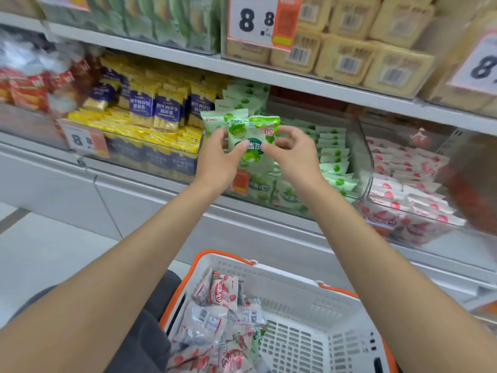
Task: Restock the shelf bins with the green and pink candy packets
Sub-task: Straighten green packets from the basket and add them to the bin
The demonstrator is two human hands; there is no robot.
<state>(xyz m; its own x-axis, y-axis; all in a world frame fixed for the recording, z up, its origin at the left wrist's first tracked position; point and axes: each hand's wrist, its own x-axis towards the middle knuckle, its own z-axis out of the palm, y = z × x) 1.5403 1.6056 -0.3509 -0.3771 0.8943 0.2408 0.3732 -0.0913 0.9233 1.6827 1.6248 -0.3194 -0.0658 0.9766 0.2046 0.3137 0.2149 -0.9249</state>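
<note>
**Q:** Where do the green packets (251,138) lie relative to the hands?

**A:** Between them. The left hand (219,162) pinches their lower left edge, thumb on the front face and fingers behind. The right hand (291,154) pinches the right edge the same way, thumb in front and fingers curled behind. Both bare forearms reach in from the near edge of the view.

**Q:** And where in the scene?

**A:** They are held in the air, just in front of the left end of the clear bin (361,157) on the middle shelf. That bin holds rows of like green packets. To its left stand yellow and blue packets (166,109). To its right is a bin of pink packets (403,168).

**Q:** How do the held packets look?

**A:** There are at least two, overlapping, with one a little behind and to the left. They are pale green and white pillow bags with crimped top edges, darker green round shapes and white characters on a green patch. The rear one bears a small red logo. The print is slightly blurred.

**Q:** What lies near?

**A:** A white basket (295,286) with an orange rim sits low in the near foreground. Basket packets (223,292), pink and white, are heaped at its left side. An "8.8" price tag (252,20) hangs at the far upper shelf.
</note>
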